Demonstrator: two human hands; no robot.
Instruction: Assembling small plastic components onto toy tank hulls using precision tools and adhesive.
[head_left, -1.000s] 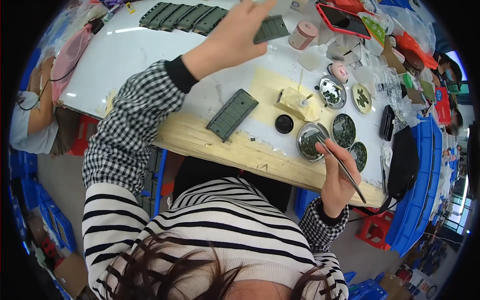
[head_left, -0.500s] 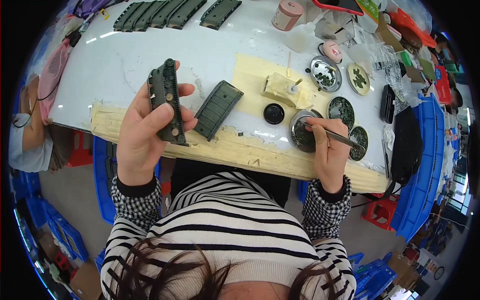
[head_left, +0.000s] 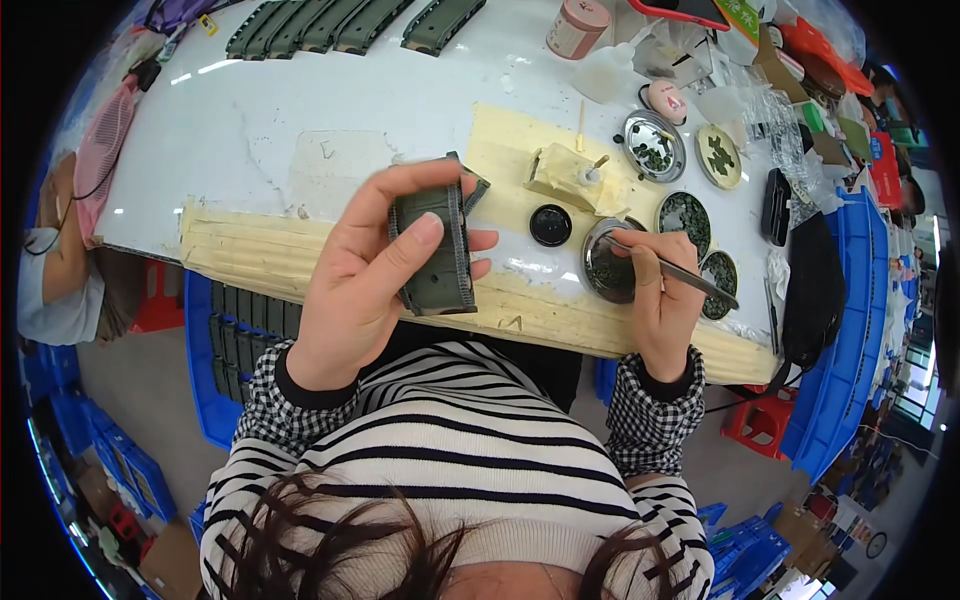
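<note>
At left, the left hand grips a dark-green rectangular casing, the right hand grey tweezers, seemingly picking dark chips. Lifting needs steadiness.

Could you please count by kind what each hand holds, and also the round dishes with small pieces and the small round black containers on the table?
Green panel in the left hand: 1
Tweezers in the right hand: 1
Round dishes with small pieces: 5
Small round black container: 1
Total: 8
</note>
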